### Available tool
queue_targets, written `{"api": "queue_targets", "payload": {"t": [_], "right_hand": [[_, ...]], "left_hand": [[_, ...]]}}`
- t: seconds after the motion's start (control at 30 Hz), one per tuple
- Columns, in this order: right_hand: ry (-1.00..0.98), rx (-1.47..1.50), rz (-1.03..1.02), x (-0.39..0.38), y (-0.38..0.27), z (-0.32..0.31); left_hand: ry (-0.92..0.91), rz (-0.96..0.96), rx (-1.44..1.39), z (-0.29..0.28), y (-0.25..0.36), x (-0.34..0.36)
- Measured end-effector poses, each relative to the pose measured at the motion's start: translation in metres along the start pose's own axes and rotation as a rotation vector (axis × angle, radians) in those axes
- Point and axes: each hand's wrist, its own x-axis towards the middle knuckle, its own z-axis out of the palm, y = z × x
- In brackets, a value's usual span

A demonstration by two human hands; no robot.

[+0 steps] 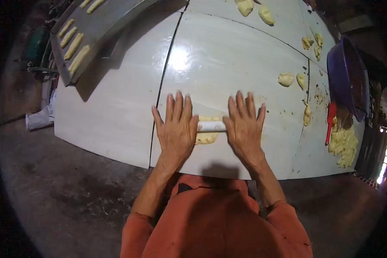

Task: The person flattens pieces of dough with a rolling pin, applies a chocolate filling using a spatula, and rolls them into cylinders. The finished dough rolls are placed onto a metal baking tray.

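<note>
A white rolling pin [211, 126] lies crosswise on a flattened piece of yellow dough [207, 138] near the table's front edge. Flat over the pin's left end rests my left hand [176, 123], its fingers stretched forward and apart. My right hand [245, 124] covers the other end the same way, with the thumb beside the pin. Both palms press down rather than wrap around it. The dough shows in front of and behind the pin between my thumbs; its sides are partly hidden by the hands.
A metal tray [112, 36] with several dough sticks [74, 46] stands at the far left of the white table [107, 116]. Dough lumps [286, 79] lie to the right. Beyond them are a purple basin [347, 77], a red-handled tool [331, 118] and a dough heap [344, 144].
</note>
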Motion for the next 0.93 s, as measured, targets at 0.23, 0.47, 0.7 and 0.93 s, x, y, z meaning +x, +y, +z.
{"api": "queue_targets", "payload": {"t": [0.23, 0.47, 0.7, 0.93], "right_hand": [[0.196, -0.048, 0.028, 0.100, 0.009, -0.004], [-0.129, 0.310, -0.319, 0.039, 0.016, -0.019], [-0.132, 0.065, -0.296, -0.008, -0.003, -0.022], [0.007, 0.016, -0.326, -0.102, -0.013, 0.018]], "left_hand": [[0.161, 0.043, -0.040, 0.002, -0.018, 0.106], [0.014, 0.196, -0.222, -0.004, -0.027, 0.084], [-0.050, 0.285, -0.089, -0.006, -0.019, 0.013], [-0.105, 0.227, -0.199, 0.004, -0.009, -0.088]]}}
